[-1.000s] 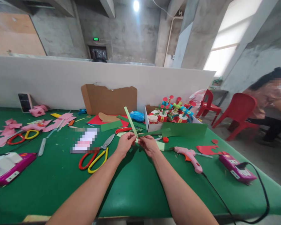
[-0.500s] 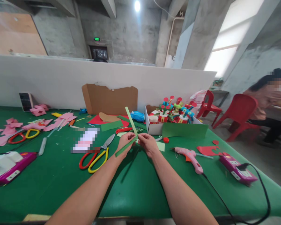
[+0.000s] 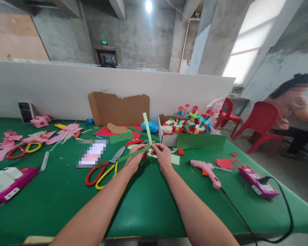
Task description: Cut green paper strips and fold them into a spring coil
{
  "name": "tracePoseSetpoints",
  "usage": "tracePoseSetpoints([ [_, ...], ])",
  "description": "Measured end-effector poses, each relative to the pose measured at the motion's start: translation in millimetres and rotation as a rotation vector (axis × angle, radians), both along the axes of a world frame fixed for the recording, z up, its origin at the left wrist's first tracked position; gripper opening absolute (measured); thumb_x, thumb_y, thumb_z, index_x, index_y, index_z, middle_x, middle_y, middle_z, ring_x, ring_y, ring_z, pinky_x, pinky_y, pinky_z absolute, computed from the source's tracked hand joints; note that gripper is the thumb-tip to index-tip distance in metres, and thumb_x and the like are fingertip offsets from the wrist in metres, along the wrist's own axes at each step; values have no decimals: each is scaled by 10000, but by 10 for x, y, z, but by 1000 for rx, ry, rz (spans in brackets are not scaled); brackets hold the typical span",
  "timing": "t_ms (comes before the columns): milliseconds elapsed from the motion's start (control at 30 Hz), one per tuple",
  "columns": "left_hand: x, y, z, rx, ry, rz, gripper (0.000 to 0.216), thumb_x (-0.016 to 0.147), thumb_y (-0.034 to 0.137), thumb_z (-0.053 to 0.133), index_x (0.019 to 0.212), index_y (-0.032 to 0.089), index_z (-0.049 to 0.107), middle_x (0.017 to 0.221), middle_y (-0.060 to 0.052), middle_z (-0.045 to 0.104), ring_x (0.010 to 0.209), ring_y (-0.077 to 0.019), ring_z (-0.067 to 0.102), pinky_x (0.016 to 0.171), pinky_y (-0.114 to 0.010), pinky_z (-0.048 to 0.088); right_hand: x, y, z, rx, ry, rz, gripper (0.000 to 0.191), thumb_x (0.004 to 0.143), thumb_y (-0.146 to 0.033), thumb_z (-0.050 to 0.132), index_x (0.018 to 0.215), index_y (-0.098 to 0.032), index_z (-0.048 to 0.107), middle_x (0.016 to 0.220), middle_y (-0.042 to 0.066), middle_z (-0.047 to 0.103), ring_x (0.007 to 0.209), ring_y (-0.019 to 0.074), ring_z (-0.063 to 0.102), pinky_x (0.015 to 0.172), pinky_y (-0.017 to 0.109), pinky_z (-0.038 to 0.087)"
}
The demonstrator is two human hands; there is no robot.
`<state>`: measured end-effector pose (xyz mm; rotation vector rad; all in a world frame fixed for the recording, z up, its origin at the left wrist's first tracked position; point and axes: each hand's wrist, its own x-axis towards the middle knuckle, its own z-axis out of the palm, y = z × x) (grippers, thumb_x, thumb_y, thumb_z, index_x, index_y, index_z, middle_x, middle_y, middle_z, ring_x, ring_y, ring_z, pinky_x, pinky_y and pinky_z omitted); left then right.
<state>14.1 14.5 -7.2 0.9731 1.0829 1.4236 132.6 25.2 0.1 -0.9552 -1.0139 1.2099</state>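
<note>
My left hand [image 3: 136, 158] pinches a dark green paper strip [image 3: 128, 155] that runs out to the left over its wrist side. A light green paper strip [image 3: 147, 126] stands up from between my hands and meets the dark one at an angle. Close beside it, my right hand [image 3: 163, 155] has its fingers pressed together on the strips where they join. The exact joint is partly hidden by the fingertips. Left of my hands lie large scissors [image 3: 114, 159] with one red and one yellow handle. Pale green paper [image 3: 175, 159] shows behind my right hand.
A pink glue gun [image 3: 206, 172] lies to the right, near a purple power strip [image 3: 258, 183]. A white box [image 3: 166, 140] of paper figures stands behind. Pink paper scraps [image 3: 12, 138] and another power strip [image 3: 17, 187] are at left. A person sits by a red chair [image 3: 263, 119].
The light strip has swung more upright, and the dark strip has turned flatter toward the left. My hands stay close together. The seated person has shifted slightly.
</note>
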Motion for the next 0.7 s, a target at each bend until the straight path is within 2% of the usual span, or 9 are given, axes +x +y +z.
tracePoseSetpoints([
  [100, 6, -15, 15, -29, -26, -44, 315, 484, 318, 804, 694, 130, 663, 649, -19, 633, 547, -100, 534, 523, -226, 437, -1, 12, -9, -23, 63, 5, 296, 553, -413, 760, 684, -169, 655, 533, -24, 613, 507, 127, 575, 578, 283, 523],
  [200, 14, -37, 36, 5, -46, -95, 360, 508, 337, 802, 774, 129, 677, 699, -31, 653, 595, -116, 558, 529, -220, 434, -3, 6, -8, -13, 49, 40, 301, 547, -408, 767, 683, -165, 653, 531, -22, 615, 501, 124, 572, 581, 282, 525],
  [267, 18, -41, 35, 21, -46, -62, 374, 537, 374, 796, 805, 141, 679, 678, -19, 649, 587, -117, 557, 529, -222, 430, -7, -5, -7, -1, 20, 61, 294, 548, -404, 769, 674, -166, 651, 527, -24, 614, 494, 119, 564, 576, 277, 523],
  [500, -2, 14, -21, 35, -37, 98, 361, 481, 417, 818, 662, 141, 671, 585, -5, 620, 532, -120, 538, 558, -253, 436, -21, -13, -7, -54, 20, 115, 346, 604, -501, 729, 670, -168, 660, 568, -4, 632, 499, 122, 580, 560, 273, 521],
  [567, -6, 20, -30, 24, -20, 100, 362, 483, 417, 816, 663, 139, 671, 566, -1, 606, 515, -114, 524, 550, -251, 426, -18, -13, -6, -73, 19, 130, 373, 620, -529, 710, 673, -162, 672, 581, 7, 642, 506, 119, 586, 567, 268, 520],
  [700, 0, 15, -50, 40, -15, 61, 361, 524, 434, 787, 693, 137, 671, 603, -12, 627, 537, -124, 545, 555, -255, 433, -22, -15, -23, -30, -51, 167, 353, 552, -471, 767, 713, -162, 708, 567, -10, 650, 525, 122, 589, 600, 273, 523],
])
